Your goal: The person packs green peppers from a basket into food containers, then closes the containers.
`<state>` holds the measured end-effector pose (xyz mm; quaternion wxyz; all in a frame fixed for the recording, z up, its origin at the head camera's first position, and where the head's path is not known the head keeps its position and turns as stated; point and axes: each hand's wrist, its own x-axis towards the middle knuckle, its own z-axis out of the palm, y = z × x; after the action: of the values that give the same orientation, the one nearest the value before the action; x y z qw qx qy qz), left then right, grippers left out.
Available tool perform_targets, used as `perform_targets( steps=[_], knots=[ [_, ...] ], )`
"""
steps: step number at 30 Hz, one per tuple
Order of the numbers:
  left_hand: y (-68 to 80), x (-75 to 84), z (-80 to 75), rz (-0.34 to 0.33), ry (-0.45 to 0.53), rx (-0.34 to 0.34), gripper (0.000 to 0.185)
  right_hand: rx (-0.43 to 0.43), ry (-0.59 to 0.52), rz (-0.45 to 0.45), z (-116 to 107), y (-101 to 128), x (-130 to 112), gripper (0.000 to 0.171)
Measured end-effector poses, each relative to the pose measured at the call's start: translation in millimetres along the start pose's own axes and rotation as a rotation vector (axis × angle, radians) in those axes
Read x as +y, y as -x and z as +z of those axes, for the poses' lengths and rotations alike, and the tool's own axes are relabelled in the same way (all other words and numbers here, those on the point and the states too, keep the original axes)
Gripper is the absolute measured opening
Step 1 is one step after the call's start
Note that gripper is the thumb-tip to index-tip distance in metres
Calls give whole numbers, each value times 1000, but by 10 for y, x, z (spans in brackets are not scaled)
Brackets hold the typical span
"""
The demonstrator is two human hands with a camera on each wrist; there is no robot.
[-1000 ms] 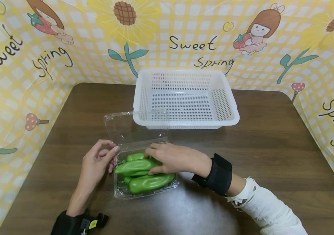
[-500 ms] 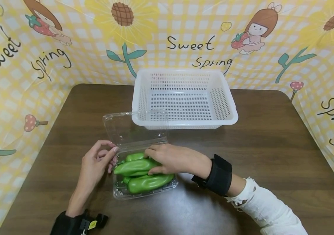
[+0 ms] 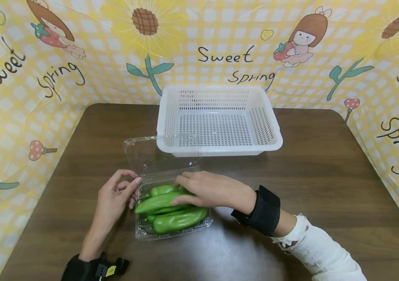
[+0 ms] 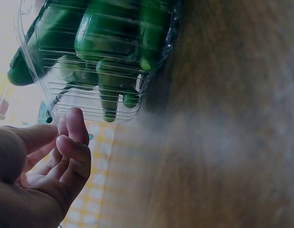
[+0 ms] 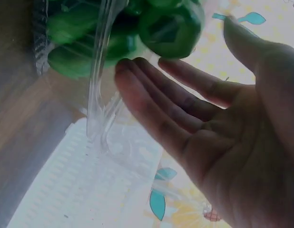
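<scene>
Since a second ago the top green pepper (image 3: 159, 202) rises a little from the clear box (image 3: 143, 230) between my right hand (image 3: 206, 189) fingers, so I lift slowly while my left hand (image 3: 115, 197), loosely curled, steadies the box edge

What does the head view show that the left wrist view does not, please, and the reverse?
Only the head view shows the white basket, the right hand on the top pepper, and the open lid. Only the left wrist view shows the clamshell's ribbed wall close up. Both show the left hand beside the clamshell of green peppers.
</scene>
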<state>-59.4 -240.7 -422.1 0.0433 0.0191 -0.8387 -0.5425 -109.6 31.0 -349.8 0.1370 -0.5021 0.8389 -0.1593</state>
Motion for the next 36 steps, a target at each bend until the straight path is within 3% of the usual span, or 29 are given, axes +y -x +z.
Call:
perform_targets(
  steps=[5, 14, 18, 20, 27, 36],
  knots=[
    [2, 7, 1, 0, 1, 0, 22, 142, 3, -32, -83, 48, 34, 41],
    [-8, 10, 4, -3, 17, -4, 22, 531, 22, -55, -308, 85, 174, 19],
    [-7, 4, 2, -5, 14, -9, 22, 712, 53, -33, -372, 86, 261, 22],
    [0, -1, -1, -4, 13, -9, 22, 764, 70, -2, -389, 80, 296, 28],
    [24, -12, -8, -5, 5, -11, 22, 751, 40, 84, -405, 50, 360, 44],
    [18, 16, -6, -5, 20, -3, 22, 720, 9, 70, -417, 13, 392, 24]
  ],
)
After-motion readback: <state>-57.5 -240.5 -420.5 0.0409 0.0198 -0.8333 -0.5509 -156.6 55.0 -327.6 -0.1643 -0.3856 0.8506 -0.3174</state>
